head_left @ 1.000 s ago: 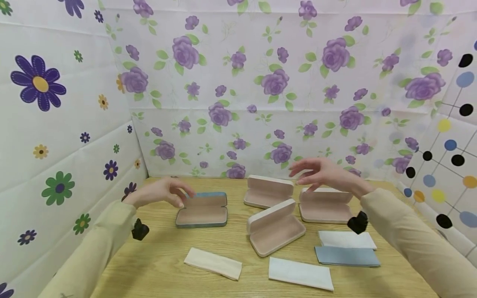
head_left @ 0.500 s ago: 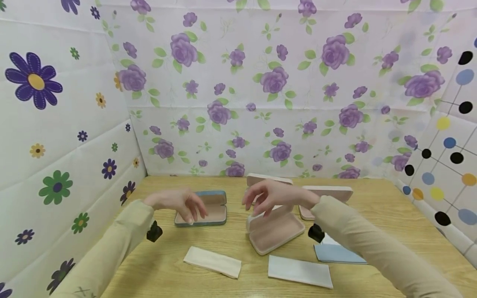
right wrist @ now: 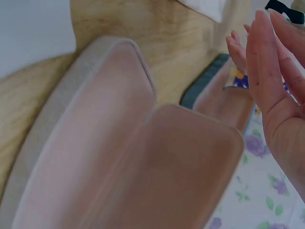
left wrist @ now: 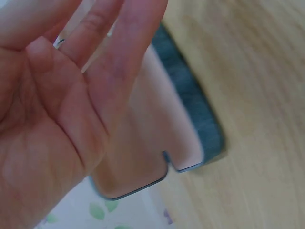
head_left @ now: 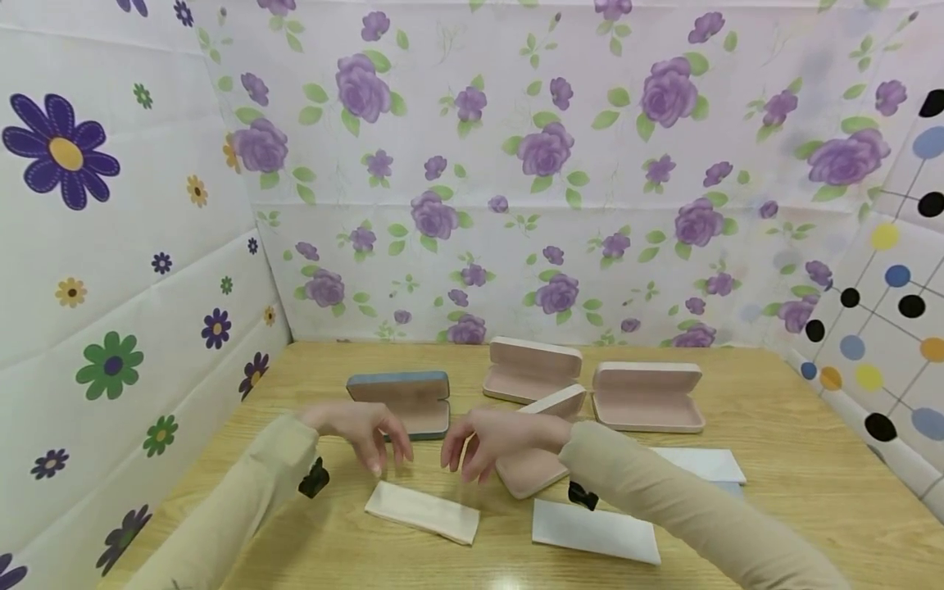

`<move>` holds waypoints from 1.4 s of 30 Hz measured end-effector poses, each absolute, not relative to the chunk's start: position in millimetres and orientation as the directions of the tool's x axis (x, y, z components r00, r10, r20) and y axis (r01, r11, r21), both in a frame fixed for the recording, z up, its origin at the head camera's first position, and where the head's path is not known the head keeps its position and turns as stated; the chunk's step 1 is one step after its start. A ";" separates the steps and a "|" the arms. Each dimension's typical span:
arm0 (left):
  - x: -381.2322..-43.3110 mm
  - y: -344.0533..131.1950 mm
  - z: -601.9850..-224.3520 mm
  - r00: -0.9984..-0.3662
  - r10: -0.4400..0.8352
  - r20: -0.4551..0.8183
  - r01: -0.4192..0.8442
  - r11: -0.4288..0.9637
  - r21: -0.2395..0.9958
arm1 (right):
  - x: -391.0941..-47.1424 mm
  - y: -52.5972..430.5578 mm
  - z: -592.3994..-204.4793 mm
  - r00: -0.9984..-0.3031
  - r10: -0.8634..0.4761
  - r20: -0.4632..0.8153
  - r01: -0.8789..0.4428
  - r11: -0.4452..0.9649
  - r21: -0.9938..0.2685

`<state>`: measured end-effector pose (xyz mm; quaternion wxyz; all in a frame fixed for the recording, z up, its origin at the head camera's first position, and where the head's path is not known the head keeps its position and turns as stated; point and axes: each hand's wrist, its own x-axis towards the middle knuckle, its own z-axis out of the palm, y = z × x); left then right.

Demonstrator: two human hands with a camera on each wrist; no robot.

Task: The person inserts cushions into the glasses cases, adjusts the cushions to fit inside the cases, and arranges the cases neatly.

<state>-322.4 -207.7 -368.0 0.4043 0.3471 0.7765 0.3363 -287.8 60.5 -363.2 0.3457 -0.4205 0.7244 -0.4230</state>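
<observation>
In the head view my left hand (head_left: 369, 430) hovers in front of the blue glasses case (head_left: 398, 383), its relaxed fingers pointing down. My right hand (head_left: 494, 438) faces it with loosely bent fingers, overlapping the tilted pale glasses case (head_left: 527, 474). Both hands hold nothing. Just below their fingertips lies a folded cream cloth (head_left: 424, 514) on the table. The left wrist view has the blue case's pink lining (left wrist: 143, 129) behind my palm. In the right wrist view, the pale case (right wrist: 190, 157) stands with its lid raised beside my hand (right wrist: 281, 95).
Two more pale glasses cases, a left one (head_left: 531, 369) and a right one (head_left: 647, 397), stand at the back with raised lids. A folded white cloth (head_left: 596, 533) lies at the front. Another white cloth (head_left: 708, 463) and a blue cloth (head_left: 730, 489) are partly behind my right sleeve.
My right hand has swept left and down from above the right-hand case. My left hand has moved right and toward me, so both are now close together above the cream cloth.
</observation>
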 end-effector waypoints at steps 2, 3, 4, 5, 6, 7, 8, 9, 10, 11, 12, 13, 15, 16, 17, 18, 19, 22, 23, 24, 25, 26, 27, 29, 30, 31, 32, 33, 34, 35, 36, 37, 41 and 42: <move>-322.5 -208.1 -374.9 -0.423 0.818 -0.389 0.270 0.524 0.808 | -285.5 56.6 -371.2 -0.402 -0.904 -0.148 -0.329 0.293 -0.898; -322.5 -208.2 -377.7 -0.422 0.821 -0.384 0.274 0.519 0.809 | -284.6 55.5 -375.2 -0.402 -0.904 -0.145 -0.341 0.295 -0.892; -322.7 -208.3 -379.9 -0.421 0.823 -0.381 0.280 0.518 0.809 | -284.0 54.7 -379.3 -0.401 -0.906 -0.137 -0.368 0.297 -0.881; -322.6 -208.3 -381.6 -0.420 0.825 -0.379 0.283 0.516 0.809 | -283.5 54.1 -383.3 -0.399 -0.908 -0.128 -0.397 0.297 -0.869; -322.5 -208.0 -383.3 -0.419 0.828 -0.373 0.291 0.512 0.808 | -283.1 53.8 -386.9 -0.397 -0.910 -0.118 -0.431 0.298 -0.852; -322.4 -207.7 -384.6 -0.420 0.830 -0.367 0.301 0.509 0.806 | -283.0 53.8 -390.1 -0.395 -0.913 -0.104 -0.463 0.296 -0.835; -322.3 -207.4 -385.7 -0.422 0.832 -0.361 0.311 0.507 0.804 | -282.9 54.1 -393.0 -0.397 -0.913 -0.094 -0.499 0.300 -0.813; -322.2 -206.9 -386.7 -0.423 0.832 -0.360 0.317 0.507 0.801 | -282.9 54.6 -395.5 -0.400 -0.913 -0.084 -0.534 0.306 -0.788; -321.9 -206.2 -387.3 -0.424 0.832 -0.358 0.322 0.508 0.798 | -283.1 55.0 -398.1 -0.402 -0.913 -0.071 -0.572 0.311 -0.759; -321.5 -205.5 -387.8 -0.424 0.833 -0.356 0.326 0.508 0.797 | -282.8 55.4 -399.8 -0.404 -0.912 -0.066 -0.593 0.316 -0.741; -321.2 -204.9 -388.6 -0.426 0.833 -0.354 0.331 0.508 0.795 | -282.8 56.1 -401.7 -0.412 -0.909 -0.063 -0.608 0.325 -0.724; -320.7 -204.4 -389.1 -0.428 0.832 -0.352 0.333 0.508 0.795 | -282.7 56.8 -403.3 -0.418 -0.907 -0.059 -0.619 0.332 -0.711; -319.6 -203.7 -390.6 -0.432 0.831 -0.350 0.333 0.508 0.795 | -282.1 58.1 -406.2 -0.440 -0.895 -0.066 -0.613 0.353 -0.707; -319.0 -203.5 -391.6 -0.434 0.831 -0.348 0.334 0.507 0.794 | -281.7 58.5 -407.4 -0.448 -0.891 -0.070 -0.606 0.360 -0.710; -318.7 -203.6 -392.8 -0.437 0.831 -0.345 0.335 0.506 0.795 | -281.4 58.9 -408.4 -0.456 -0.887 -0.077 -0.592 0.367 -0.718; -318.2 -203.7 -394.1 -0.441 0.830 -0.342 0.336 0.506 0.794 | -281.0 59.1 -409.3 -0.463 -0.882 -0.084 -0.577 0.372 -0.727; -317.7 -203.9 -395.2 -0.445 0.829 -0.338 0.340 0.506 0.793 | -280.5 59.3 -410.0 -0.469 -0.879 -0.086 -0.568 0.374 -0.733; -316.5 -204.1 -399.0 -0.451 0.832 -0.324 0.361 0.502 0.786 | -279.1 59.2 -412.0 -0.477 -0.874 -0.088 -0.543 0.372 -0.752; -315.9 -203.7 -400.1 -0.450 0.834 -0.320 0.369 0.500 0.784 | -278.5 59.1 -412.6 -0.479 -0.873 -0.088 -0.532 0.369 -0.762; -315.2 -203.3 -401.2 -0.452 0.836 -0.311 0.383 0.497 0.779 | -277.8 59.0 -413.1 -0.478 -0.874 -0.085 -0.524 0.361 -0.771; -314.5 -202.7 -402.0 -0.452 0.838 -0.305 0.394 0.494 0.775 | -277.3 58.8 -413.9 -0.475 -0.876 -0.082 -0.518 0.354 -0.779; -314.0 -202.0 -403.0 -0.454 0.839 -0.298 0.406 0.493 0.769 | -276.6 58.8 -414.6 -0.472 -0.878 -0.080 -0.510 0.346 -0.788; -313.4 -201.4 -403.8 -0.459 0.839 -0.292 0.420 0.495 0.761 | -276.0 58.8 -415.1 -0.466 -0.881 -0.077 -0.506 0.337 -0.794; -312.3 -199.7 -405.0 -0.470 0.835 -0.284 0.448 0.503 0.739 | -275.1 59.0 -416.1 -0.452 -0.889 -0.070 -0.515 0.324 -0.794; -311.8 -199.0 -405.5 -0.480 0.832 -0.279 0.464 0.510 0.724 | -274.9 59.3 -416.7 -0.442 -0.895 -0.061 -0.532 0.316 -0.785; -311.7 -198.4 -405.2 -0.489 0.828 -0.274 0.480 0.517 0.708 | -275.0 59.4 -416.6 -0.435 -0.899 -0.055 -0.544 0.311 -0.780; -311.3 -197.7 -404.8 -0.499 0.823 -0.270 0.494 0.527 0.691 | -275.0 59.7 -416.3 -0.426 -0.903 -0.048 -0.559 0.304 -0.772; -310.8 -197.3 -404.6 -0.507 0.819 -0.269 0.504 0.535 0.678 | -275.1 59.9 -415.8 -0.417 -0.908 -0.043 -0.569 0.298 -0.766; -310.1 -196.9 -404.2 -0.513 0.815 -0.271 0.507 0.542 0.670 | -275.1 60.2 -415.6 -0.407 -0.913 -0.039 -0.581 0.291 -0.760; -309.2 -196.7 -404.1 -0.520 0.810 -0.272 0.508 0.549 0.664 | -275.0 60.6 -415.4 -0.397 -0.917 -0.035 -0.588 0.283 -0.758; -308.4 -196.8 -404.1 -0.522 0.808 -0.272 0.510 0.551 0.660 | -274.9 60.9 -415.5 -0.386 -0.922 -0.033 -0.595 0.276 -0.755; -307.3 -197.0 -404.2 -0.524 0.807 -0.272 0.508 0.552 0.661 | -274.7 61.2 -415.6 -0.376 -0.926 -0.033 -0.597 0.269 -0.756; -305.3 -201.1 -405.2 -0.520 0.818 -0.247 0.498 0.525 0.690 | -274.0 63.8 -415.9 -0.373 -0.927 -0.040 -0.585 0.269 -0.766; -305.6 -203.2 -405.4 -0.519 0.822 -0.236 0.493 0.514 0.702 | -274.0 64.5 -416.1 -0.386 -0.921 -0.042 -0.574 0.276 -0.771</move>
